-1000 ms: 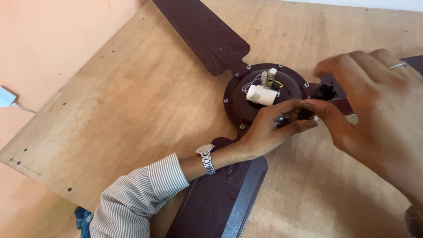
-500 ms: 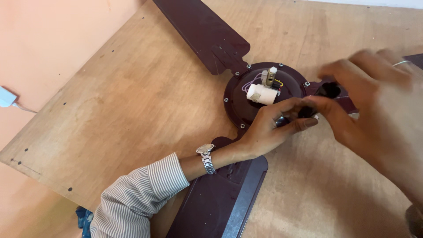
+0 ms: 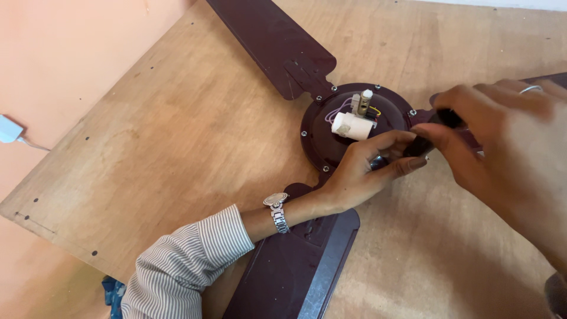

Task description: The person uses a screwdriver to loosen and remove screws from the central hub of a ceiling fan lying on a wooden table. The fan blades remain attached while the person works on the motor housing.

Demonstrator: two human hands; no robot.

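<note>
A dark maroon ceiling fan lies on a wooden board, its round hub [image 3: 322, 139] facing up with a white cylinder [image 3: 352, 126] and thin wires in the middle. My left hand [image 3: 363, 171], with a wristwatch and a striped sleeve, rests on the hub's lower right rim. Its fingertips pinch a small dark piece [image 3: 420, 146]. My right hand [image 3: 502, 139] comes in from the right and closes on the upper end of that dark piece [image 3: 450, 118]. The two hands touch at the fingertips. What the piece is stays hidden by the fingers.
One fan blade [image 3: 269, 41] runs to the top left, another [image 3: 295, 272] toward the bottom under my left forearm. The wooden board [image 3: 165, 147] ends at the left over an orange floor. A white plug with a cord [image 3: 9, 129] lies at the far left.
My right hand has shifted slightly left and down toward the hub's rim. My left hand has stayed where it was on the hub.
</note>
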